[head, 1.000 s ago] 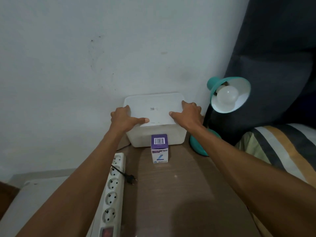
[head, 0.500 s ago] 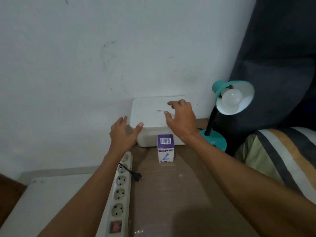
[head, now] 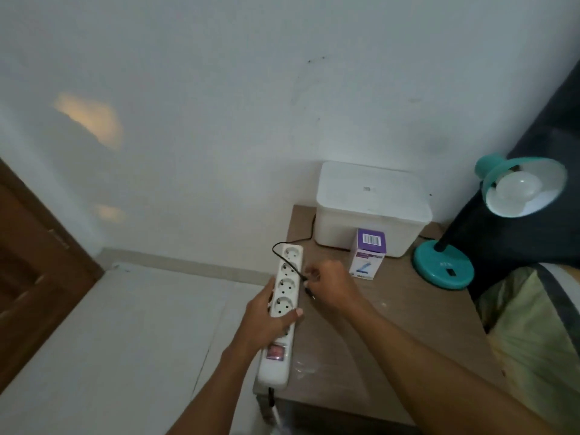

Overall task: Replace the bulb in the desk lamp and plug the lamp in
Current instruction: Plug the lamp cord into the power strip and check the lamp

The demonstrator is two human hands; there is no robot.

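A teal desk lamp (head: 442,266) stands at the table's far right, its shade tilted toward me with a white bulb (head: 518,188) in it. A purple and white bulb box (head: 367,255) stands in front of a white lidded container (head: 370,205). My left hand (head: 266,321) grips the white power strip (head: 281,312) at the table's left edge. My right hand (head: 329,285) pinches the lamp's black plug (head: 309,288) just right of the strip, its thin cord looping over the top sockets.
The brown bedside table (head: 392,324) stands against a white wall. A striped pillow (head: 539,315) lies to the right, below a dark headboard. A brown wooden door (head: 34,268) is at far left. Pale floor lies to the left of the table.
Both hands left the white container and came back toward me. My left hand took hold of the power strip and my right picked up the plug. The view swung left.
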